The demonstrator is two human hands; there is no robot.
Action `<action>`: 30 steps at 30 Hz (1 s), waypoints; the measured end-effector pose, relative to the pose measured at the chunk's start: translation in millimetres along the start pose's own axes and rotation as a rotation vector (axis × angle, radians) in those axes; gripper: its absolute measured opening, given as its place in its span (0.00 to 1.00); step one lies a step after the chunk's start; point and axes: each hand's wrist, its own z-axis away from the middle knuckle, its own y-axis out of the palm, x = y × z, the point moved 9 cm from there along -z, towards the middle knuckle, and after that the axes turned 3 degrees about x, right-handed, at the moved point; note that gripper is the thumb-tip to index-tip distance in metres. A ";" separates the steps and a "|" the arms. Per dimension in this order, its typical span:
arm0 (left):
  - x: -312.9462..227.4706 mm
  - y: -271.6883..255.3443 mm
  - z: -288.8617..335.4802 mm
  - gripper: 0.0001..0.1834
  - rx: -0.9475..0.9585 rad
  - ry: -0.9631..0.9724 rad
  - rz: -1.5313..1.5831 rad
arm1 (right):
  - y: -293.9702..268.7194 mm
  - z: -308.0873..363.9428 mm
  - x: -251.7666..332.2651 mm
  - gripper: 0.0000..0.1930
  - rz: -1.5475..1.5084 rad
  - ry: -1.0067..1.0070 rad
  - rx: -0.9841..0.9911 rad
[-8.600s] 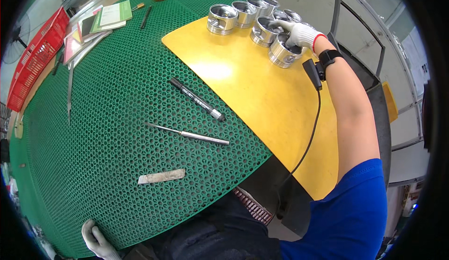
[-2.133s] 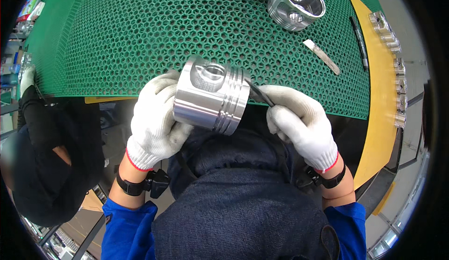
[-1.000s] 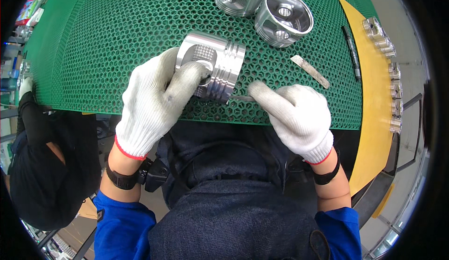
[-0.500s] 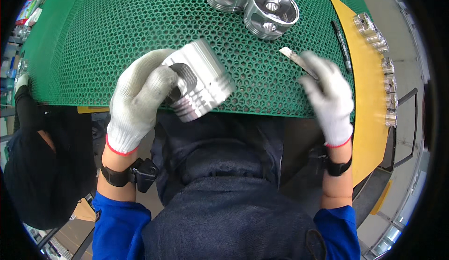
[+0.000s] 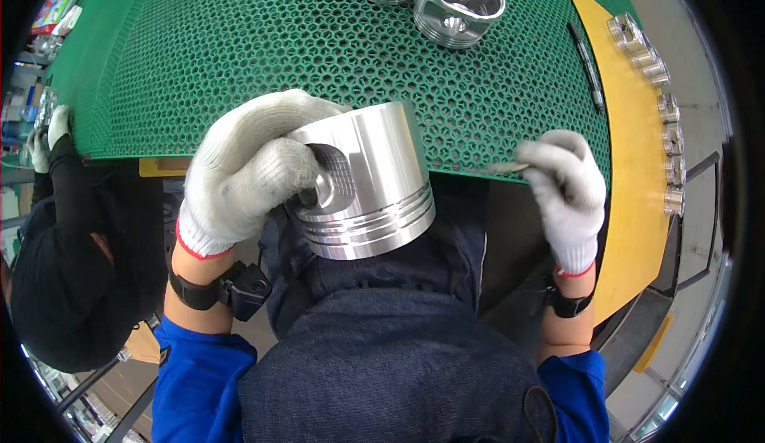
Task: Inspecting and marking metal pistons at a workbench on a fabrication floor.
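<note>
My left hand (image 5: 251,168), in a white knit glove, is closed on a shiny metal piston (image 5: 378,160). Its fingers go round the back and the thumb presses by the pin hole. The piston hangs tilted over the mat's near edge, ring grooves toward me. My right hand (image 5: 564,196), gloved likewise, is pinched on a thin flat blade (image 5: 508,168) at the edge of the mat, right of the piston and apart from it. The blade points left and is partly hidden by the fingers.
Two more pistons (image 5: 458,13) stand on the green honeycomb mat (image 5: 239,60) at the back. A black marker (image 5: 586,64) lies at right, beside a yellow board (image 5: 625,196) with several pistons (image 5: 671,140) along its far edge. A co-worker (image 5: 68,260) sits at left.
The piston has turned more upright and come nearer to me. My right hand has drawn the blade back from over the mat to its near edge.
</note>
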 end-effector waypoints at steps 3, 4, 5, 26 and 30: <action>-1.9 4.2 -0.3 0.34 0.039 -0.014 0.006 | 6.0 6.1 11.0 0.17 0.002 -0.019 -0.015; -1.8 6.3 -0.2 0.33 0.055 -0.028 0.021 | 7.0 7.2 11.7 0.17 0.009 -0.027 -0.016; -1.4 7.0 -0.8 0.33 0.054 -0.029 0.018 | 6.9 8.6 11.6 0.17 0.006 -0.028 -0.018; -27.0 17.0 -20.8 0.21 -0.006 -0.121 -0.467 | 7.0 -7.0 44.3 0.20 0.130 -0.152 0.022; -28.4 20.1 -27.6 0.19 0.041 -0.124 -0.524 | 6.3 -11.3 52.0 0.18 0.144 -0.211 -0.023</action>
